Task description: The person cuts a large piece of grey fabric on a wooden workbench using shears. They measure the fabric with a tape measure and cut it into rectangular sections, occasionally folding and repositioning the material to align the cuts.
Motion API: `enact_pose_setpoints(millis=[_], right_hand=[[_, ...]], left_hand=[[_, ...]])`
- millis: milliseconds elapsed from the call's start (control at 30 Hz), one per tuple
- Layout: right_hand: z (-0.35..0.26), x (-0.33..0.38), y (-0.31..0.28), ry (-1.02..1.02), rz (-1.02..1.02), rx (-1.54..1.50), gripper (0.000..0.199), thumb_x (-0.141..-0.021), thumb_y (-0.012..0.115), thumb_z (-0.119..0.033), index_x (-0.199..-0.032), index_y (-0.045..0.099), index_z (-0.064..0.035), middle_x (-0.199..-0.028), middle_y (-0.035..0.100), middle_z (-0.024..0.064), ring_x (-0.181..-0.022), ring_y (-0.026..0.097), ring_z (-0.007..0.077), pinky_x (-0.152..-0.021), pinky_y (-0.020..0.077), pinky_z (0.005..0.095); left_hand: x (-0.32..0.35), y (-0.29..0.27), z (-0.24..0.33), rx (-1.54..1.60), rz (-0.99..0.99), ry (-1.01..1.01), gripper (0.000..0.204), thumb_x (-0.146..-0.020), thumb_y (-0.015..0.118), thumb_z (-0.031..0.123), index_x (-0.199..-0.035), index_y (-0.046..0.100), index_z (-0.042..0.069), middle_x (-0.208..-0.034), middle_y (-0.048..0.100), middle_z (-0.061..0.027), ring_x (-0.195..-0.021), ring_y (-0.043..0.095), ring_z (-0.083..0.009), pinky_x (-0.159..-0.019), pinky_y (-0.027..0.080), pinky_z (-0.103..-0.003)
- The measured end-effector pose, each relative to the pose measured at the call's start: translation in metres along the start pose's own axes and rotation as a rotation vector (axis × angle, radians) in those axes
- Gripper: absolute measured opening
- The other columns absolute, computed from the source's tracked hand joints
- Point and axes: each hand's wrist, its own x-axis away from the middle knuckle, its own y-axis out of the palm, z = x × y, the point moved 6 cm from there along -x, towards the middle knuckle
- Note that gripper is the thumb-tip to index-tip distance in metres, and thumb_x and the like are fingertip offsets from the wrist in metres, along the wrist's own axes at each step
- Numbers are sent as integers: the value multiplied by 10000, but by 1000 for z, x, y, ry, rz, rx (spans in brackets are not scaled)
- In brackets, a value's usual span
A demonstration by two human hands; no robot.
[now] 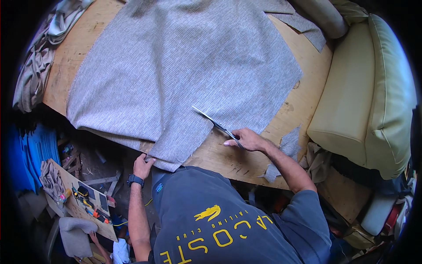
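Observation:
A large piece of grey woven fabric (pixel 198 57) lies over the wooden table (pixel 228 160), its near edge hanging slightly over the front. My right hand (pixel 249 140) is closed around the handles of a pair of scissors (pixel 216 123). Their blades point to the far left and lie at the cut edge of the fabric, the upper blade showing above the cloth. At the table's front edge, my left hand (pixel 143 166) pinches the near corner of the fabric between thumb and fingers. A dark watch is on that wrist.
Fabric scraps (pixel 289 145) lie right of my right hand. A cream padded seat piece (pixel 347 92) stands at the table's right end, near a fabric roll (pixel 323 17). Bunched cloth (pixel 37 75) hangs at far left. Lower left, another person's hand (pixel 93 236) touches a grey cushion (pixel 74 233) beside a tool-covered board (pixel 94 207).

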Motion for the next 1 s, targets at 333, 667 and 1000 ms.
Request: enact_pose_setpoints(millis=[333, 667, 1000], right_hand=[[-14, -16, -3, 51, -54, -66, 599, -832, 692, -616, -734, 632, -28, -564, 504, 23, -553, 483, 155, -529, 387, 357], [-10, -21, 1, -3, -11, -60, 596, -830, 710, -596, -662, 596, -36, -538, 466, 20, -520, 438, 125, -496, 363, 342], [-19, -16, 2, 71, 6, -81, 555, -808, 740, -588, -676, 606, -66, -556, 501, -3, -541, 533, 97, -474, 425, 305]], left_hand=[[2, -3, 8, -44, 0, -37, 365, -788, 744, 269, -1020, 689, -7, -940, 715, -201, -905, 693, -342, -792, 522, -416], [-3, -1, -4, -102, -24, -34, 397, -789, 746, 313, -1027, 689, 1, -960, 705, -214, -922, 682, -365, -802, 518, -439], [-12, -4, -5, -76, -57, 149, 394, -805, 738, 316, -1037, 685, 1, -989, 691, -207, -948, 660, -370, -839, 511, -444]])
